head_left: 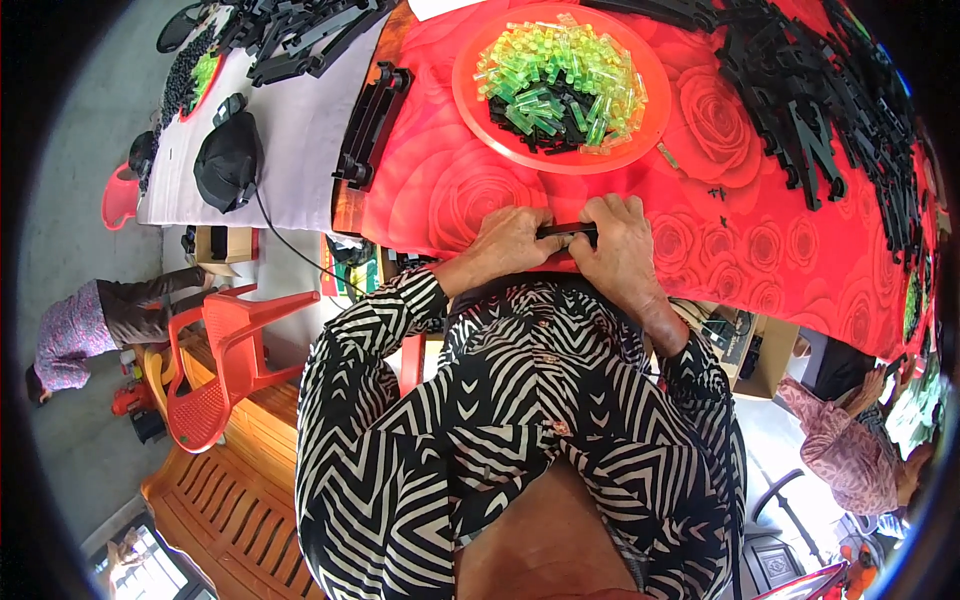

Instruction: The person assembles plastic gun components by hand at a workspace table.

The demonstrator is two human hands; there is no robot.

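Grip: the left hand (pixel 512 237) and the right hand (pixel 618 238) are both closed on a narrow black piece (pixel 567 229), one toward each end; the fingertips beneath are hidden, so their exact hold cannot be told. Location of piece: just beyond the wearer's lap, at the near edge of the red tablecloth (pixel 690 190), lying crosswise. Handling, as judged: thumbs should bear evenly on both ends, the piece be held level, and force be applied gradually, since a slim part may twist or snap under uneven pressure. Working over the cloth would be safer than over the lap if anything slips. Beyond the hands: a red plate (pixel 465 90) bears yellow-green translucent pieces (pixel 570 60) and small black pieces (pixel 570 115). Small black bits (pixel 718 192) lie right of the plate; a sleeve brushing them could scatter them. Far right: a heap of black parts (pixel 790 110). Left: a long black part (pixel 375 125) at the cloth's side edge
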